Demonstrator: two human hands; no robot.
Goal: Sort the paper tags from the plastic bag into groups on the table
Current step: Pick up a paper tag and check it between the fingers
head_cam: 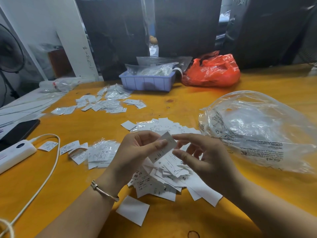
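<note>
My left hand (137, 152) pinches a white paper tag (163, 148) marked S between thumb and fingers, held above a loose heap of tags (164, 179) on the yellow table (171, 103). My right hand (202, 155) hovers just right of that tag with fingers loosely spread; whether its fingertips touch the tag is unclear. A smaller group of tags (101, 152) lies left of my hands, another group (163, 125) sits behind them, and a further scatter (106, 104) lies farther back. The clear plastic bag (257, 129) lies crumpled at the right.
A blue tray (147, 82) with bagged items and a red plastic bag (212, 71) stand at the back. At the left are a white power bank (13, 152) with its cable (51, 169) and a black phone (18, 130). One blank tag (133, 210) lies near my left wrist.
</note>
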